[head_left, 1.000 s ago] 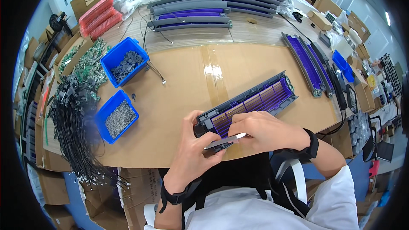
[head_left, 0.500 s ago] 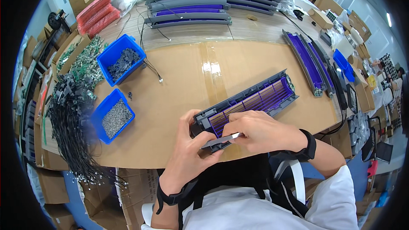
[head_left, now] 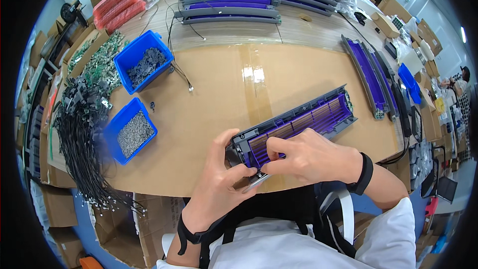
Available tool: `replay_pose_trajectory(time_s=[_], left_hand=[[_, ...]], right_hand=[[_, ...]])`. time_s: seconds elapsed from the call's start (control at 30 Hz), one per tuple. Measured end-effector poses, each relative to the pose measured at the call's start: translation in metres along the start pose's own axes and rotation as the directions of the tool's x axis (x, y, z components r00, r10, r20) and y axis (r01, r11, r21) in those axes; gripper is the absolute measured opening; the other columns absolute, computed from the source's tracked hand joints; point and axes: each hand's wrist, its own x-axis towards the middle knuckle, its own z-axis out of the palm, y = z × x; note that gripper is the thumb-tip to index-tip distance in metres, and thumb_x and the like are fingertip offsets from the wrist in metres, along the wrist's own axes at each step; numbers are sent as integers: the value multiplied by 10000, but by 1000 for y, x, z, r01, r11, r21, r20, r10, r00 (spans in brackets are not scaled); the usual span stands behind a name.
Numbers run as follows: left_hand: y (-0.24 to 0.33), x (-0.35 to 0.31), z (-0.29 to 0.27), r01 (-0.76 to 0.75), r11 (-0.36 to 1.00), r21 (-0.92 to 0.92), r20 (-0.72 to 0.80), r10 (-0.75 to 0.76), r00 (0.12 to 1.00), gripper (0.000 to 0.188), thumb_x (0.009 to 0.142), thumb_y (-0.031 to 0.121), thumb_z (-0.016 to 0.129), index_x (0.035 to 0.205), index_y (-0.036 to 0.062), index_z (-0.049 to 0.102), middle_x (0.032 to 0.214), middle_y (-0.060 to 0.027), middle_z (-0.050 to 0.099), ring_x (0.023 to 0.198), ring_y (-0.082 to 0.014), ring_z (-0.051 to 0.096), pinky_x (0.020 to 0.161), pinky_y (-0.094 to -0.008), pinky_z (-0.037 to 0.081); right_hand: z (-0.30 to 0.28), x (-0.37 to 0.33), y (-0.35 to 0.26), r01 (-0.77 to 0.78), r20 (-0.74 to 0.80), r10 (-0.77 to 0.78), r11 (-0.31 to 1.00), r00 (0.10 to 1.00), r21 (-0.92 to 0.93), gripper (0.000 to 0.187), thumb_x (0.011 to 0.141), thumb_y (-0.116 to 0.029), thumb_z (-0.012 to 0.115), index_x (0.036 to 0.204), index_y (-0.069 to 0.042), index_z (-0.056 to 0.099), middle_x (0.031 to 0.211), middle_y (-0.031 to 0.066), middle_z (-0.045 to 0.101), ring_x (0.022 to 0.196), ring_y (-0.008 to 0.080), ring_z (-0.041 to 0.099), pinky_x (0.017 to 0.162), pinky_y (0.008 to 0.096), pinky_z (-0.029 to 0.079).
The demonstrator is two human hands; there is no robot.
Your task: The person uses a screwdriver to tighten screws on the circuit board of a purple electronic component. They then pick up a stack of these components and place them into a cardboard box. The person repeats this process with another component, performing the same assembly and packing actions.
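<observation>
A long grey casing with a purple slatted grille [head_left: 303,123] lies tilted on the cardboard sheet in front of me. My left hand [head_left: 217,185] is closed round its near left end, fingers behind and thumb on the front edge. Over that same end my right hand [head_left: 311,158] is bent, thumb and forefinger pinched low by the grille; whatever they hold is hidden. A thin grey strip [head_left: 258,183] shows at the casing's near corner, just under the two thumbs.
Left stand a blue bin of grey clips [head_left: 147,67], a blue bin of small screws [head_left: 134,134], bundled black cables [head_left: 82,139] and green circuit boards [head_left: 102,52]. Grey casings [head_left: 229,6] are stacked at the back; more purple-lined casings [head_left: 366,74] lie on the right.
The grey strip, earlier raised between both hands, now sits lower against the casing's corner. My right fingers have closed in beside the left thumb. The whole view has shifted slightly.
</observation>
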Motion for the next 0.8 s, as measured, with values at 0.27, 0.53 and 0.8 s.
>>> replay_pose_trajectory(time_s=[0.27,0.53,0.8], left_hand=[[-1,6,-5,-27,997,66,85,21,996,245,611,56,855,787,37,685,1357,-212,366,1209,-406,467,972,-468,455],[2,9,-7,-39,997,68,100,32,994,251,614,67,840,788,20,666,1348,-221,394,1195,-411,452,895,-454,488],[6,12,-12,-33,996,87,134,21,991,244,643,86,836,815,28,673,1359,-220,388,1206,-407,454,907,-450,487]], right_hand=[[-1,0,15,53,-1,-54,986,999,160,152,697,-27,647,838,-84,646,872,78,510,600,265,598,493,374,474],[-4,8,8,208,5,-209,974,978,-89,137,739,-188,668,729,-83,581,837,60,467,597,177,608,490,335,497],[-4,11,2,215,48,-209,959,977,-184,146,736,-184,663,703,-62,589,790,63,467,587,177,609,474,336,489]])
